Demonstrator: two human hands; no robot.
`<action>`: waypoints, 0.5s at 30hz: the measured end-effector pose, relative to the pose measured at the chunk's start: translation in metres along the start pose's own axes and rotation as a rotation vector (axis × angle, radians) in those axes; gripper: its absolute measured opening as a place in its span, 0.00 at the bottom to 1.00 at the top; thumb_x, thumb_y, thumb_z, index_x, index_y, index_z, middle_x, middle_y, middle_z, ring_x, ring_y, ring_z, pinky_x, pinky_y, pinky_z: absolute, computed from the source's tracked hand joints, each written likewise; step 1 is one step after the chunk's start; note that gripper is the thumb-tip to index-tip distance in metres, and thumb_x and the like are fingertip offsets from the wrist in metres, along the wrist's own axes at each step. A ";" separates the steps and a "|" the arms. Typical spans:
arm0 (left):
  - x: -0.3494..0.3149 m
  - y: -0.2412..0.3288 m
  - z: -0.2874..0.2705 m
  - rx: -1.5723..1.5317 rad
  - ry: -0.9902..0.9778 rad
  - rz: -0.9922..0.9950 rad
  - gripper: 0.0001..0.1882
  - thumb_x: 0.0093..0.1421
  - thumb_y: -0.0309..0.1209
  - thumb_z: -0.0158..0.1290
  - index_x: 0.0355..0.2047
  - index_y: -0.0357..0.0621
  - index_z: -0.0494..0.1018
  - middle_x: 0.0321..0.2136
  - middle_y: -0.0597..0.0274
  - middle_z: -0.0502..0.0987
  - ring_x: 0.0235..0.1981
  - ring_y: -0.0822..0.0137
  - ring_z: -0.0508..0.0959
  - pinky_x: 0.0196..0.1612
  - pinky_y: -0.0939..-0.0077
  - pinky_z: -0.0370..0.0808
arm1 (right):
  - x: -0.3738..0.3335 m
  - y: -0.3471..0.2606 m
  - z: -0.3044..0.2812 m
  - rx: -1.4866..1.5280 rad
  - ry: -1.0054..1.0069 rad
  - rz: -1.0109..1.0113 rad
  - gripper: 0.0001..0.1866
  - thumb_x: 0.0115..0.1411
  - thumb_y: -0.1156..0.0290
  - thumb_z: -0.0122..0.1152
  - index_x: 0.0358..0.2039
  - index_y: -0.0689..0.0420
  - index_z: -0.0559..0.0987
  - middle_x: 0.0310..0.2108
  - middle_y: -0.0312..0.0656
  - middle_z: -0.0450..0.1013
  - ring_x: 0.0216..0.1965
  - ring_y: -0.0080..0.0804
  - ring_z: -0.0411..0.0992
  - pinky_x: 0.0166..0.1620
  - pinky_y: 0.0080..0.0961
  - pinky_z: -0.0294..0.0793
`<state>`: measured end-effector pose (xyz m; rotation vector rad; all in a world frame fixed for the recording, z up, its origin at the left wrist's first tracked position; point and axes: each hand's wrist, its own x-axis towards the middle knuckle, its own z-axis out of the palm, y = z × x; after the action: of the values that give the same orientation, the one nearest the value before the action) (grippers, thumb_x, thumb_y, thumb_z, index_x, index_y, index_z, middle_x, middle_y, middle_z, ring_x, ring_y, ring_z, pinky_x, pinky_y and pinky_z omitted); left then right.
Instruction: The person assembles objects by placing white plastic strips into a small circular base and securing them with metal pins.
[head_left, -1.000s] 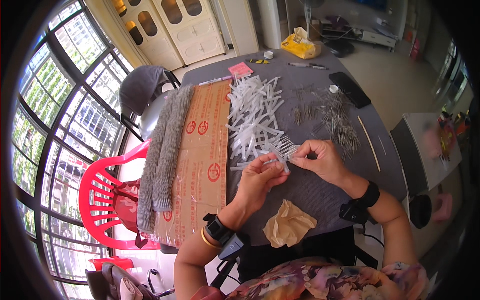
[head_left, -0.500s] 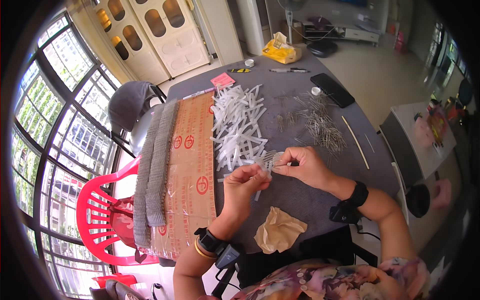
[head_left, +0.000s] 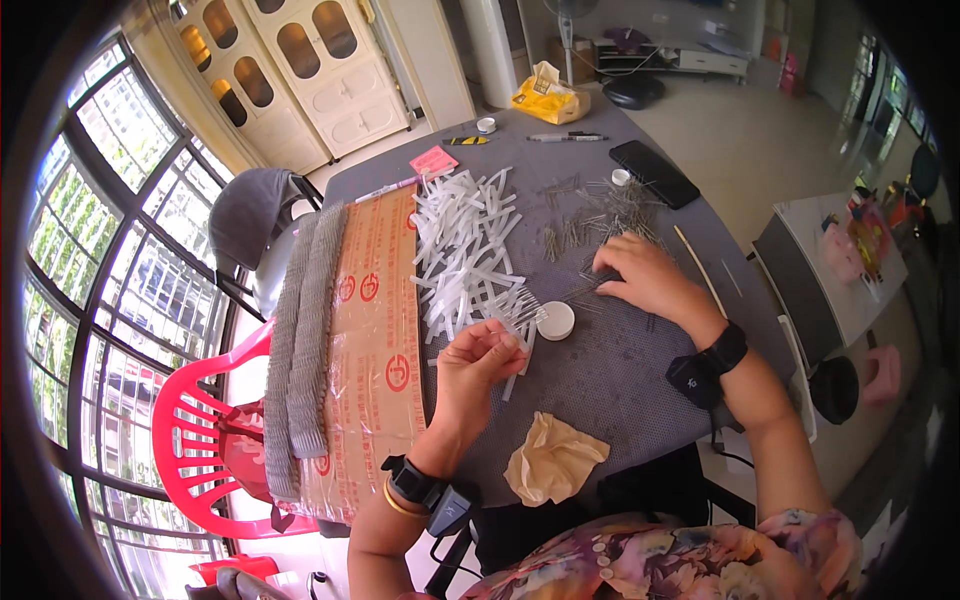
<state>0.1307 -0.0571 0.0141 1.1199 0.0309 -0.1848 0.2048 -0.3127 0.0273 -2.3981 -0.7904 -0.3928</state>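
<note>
My left hand is closed in a pinch around a small white strip. Thin metal pins fan out just above its fingertips. Beyond that hand spreads a heap of white strips. My right hand is over the near edge of a pile of thin metal pins, with thumb and forefinger curved and a small gap between them. Whether a pin lies between those fingers is too small to see. A round white lid lies on the table between my hands.
Brown paper lies crumpled at the near edge. To the left, grey ribbed bundles lie on a taped cardboard sheet. A wooden stick and a black phone are on the right. A yellow bag stands at the far edge.
My right hand has left the left hand and moved right and away to the metal pins. The round white lid now shows where the hands hid it. My left hand has shifted slightly left.
</note>
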 end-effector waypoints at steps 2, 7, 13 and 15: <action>-0.001 0.000 0.000 0.000 -0.021 0.005 0.09 0.53 0.21 0.51 0.36 0.42 0.69 0.28 0.62 0.75 0.29 0.68 0.77 0.32 0.80 0.76 | -0.001 0.002 0.002 -0.171 -0.017 -0.126 0.09 0.44 0.73 0.60 0.26 0.59 0.71 0.26 0.39 0.70 0.29 0.36 0.69 0.33 0.29 0.69; -0.001 0.001 0.000 -0.025 -0.019 -0.026 0.09 0.53 0.20 0.51 0.36 0.41 0.69 0.28 0.61 0.75 0.30 0.67 0.77 0.33 0.80 0.77 | 0.001 0.004 0.001 -0.044 -0.080 0.031 0.06 0.47 0.72 0.59 0.24 0.59 0.71 0.22 0.37 0.69 0.25 0.32 0.68 0.32 0.26 0.68; -0.003 0.001 -0.002 -0.013 -0.023 -0.019 0.10 0.53 0.20 0.51 0.37 0.41 0.69 0.29 0.61 0.75 0.30 0.66 0.77 0.33 0.79 0.77 | 0.003 -0.008 -0.010 0.568 0.095 0.318 0.04 0.50 0.77 0.57 0.23 0.61 0.71 0.20 0.38 0.69 0.20 0.23 0.69 0.25 0.19 0.67; -0.004 0.002 -0.002 -0.017 -0.024 -0.027 0.10 0.53 0.20 0.51 0.37 0.41 0.68 0.29 0.61 0.75 0.30 0.66 0.77 0.33 0.79 0.76 | 0.002 -0.019 -0.013 0.639 0.069 0.349 0.03 0.49 0.78 0.57 0.25 0.61 0.72 0.20 0.38 0.69 0.20 0.22 0.69 0.24 0.19 0.67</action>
<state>0.1275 -0.0539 0.0151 1.1008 0.0260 -0.2214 0.1939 -0.3071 0.0468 -1.8527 -0.3719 -0.0604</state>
